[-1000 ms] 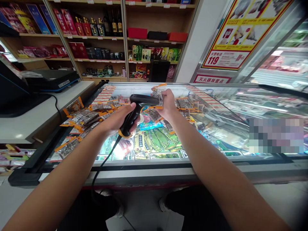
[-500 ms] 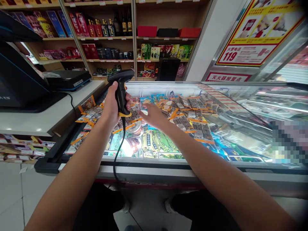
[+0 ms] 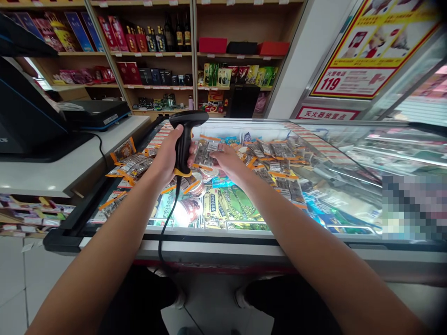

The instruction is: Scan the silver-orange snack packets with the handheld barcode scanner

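Observation:
My left hand [image 3: 170, 151] is wrapped round the handle of a black and yellow barcode scanner [image 3: 183, 144], held upright above the freezer. Its cable hangs down over the freezer's front edge. Just right of the scanner, my right hand [image 3: 228, 162] pinches a clear snack packet [image 3: 206, 152] with orange edges and dark contents. The packet is raised above the goods, its face toward me. Beneath it lie round tubs [image 3: 188, 210] and green bags [image 3: 239, 202]. More orange-edged packets [image 3: 275, 151] are heaped to the right, and others [image 3: 134, 165] to the left.
The chest freezer's front rim [image 3: 216, 249] runs across in front of me. On the left, a counter [image 3: 70, 174] carries a dark scale [image 3: 96, 114] and a large black machine [image 3: 24, 111]. Shelves with bottles and boxes [image 3: 213, 45] stand behind; a wall sign [image 3: 363, 70] hangs at right.
My right hand has picked up one orange-edged packet and lifted it beside the scanner. The scanner has shifted slightly right and down in my left hand.

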Tool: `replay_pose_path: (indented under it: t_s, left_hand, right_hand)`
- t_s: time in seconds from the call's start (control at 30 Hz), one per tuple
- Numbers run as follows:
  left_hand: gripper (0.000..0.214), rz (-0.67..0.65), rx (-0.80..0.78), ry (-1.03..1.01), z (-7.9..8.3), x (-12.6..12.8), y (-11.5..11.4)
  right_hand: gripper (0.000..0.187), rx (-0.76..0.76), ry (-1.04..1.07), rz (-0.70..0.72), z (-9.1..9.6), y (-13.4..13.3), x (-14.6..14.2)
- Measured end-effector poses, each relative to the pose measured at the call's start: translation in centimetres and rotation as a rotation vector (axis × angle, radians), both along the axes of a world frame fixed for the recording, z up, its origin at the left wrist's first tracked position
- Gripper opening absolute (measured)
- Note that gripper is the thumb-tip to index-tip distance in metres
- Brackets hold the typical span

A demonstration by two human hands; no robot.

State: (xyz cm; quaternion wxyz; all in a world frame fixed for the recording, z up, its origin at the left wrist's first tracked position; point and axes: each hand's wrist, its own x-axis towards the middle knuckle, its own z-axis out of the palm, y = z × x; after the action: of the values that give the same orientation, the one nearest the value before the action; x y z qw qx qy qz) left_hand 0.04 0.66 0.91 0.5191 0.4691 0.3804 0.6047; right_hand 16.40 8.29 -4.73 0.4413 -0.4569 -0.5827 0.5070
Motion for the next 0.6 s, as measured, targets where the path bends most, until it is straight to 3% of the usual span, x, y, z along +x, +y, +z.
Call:
replay_pose_path:
  t_s: [0.17, 0.4, 0.6]
  left_hand:
    - [0.045, -0.115, 0.038, 0.13, -0.3, 0.4, -0.5]
    - [0.047, -0.343, -0.012, 0.285, -1.2, 0.0, -0.7]
    - [0.048, -0.382, -0.019, 0.381, -1.2, 0.0, -0.8]
  right_hand:
    - [0.01, -0.054, 0.203, -0.101, 1.2, 1.3, 1.3]
    - [0.015, -0.026, 0.29, -0.208, 2.1, 2.5, 3.0]
    - [0.014, -0.061, 0.287, -0.275, 2.5, 2.8, 3.7]
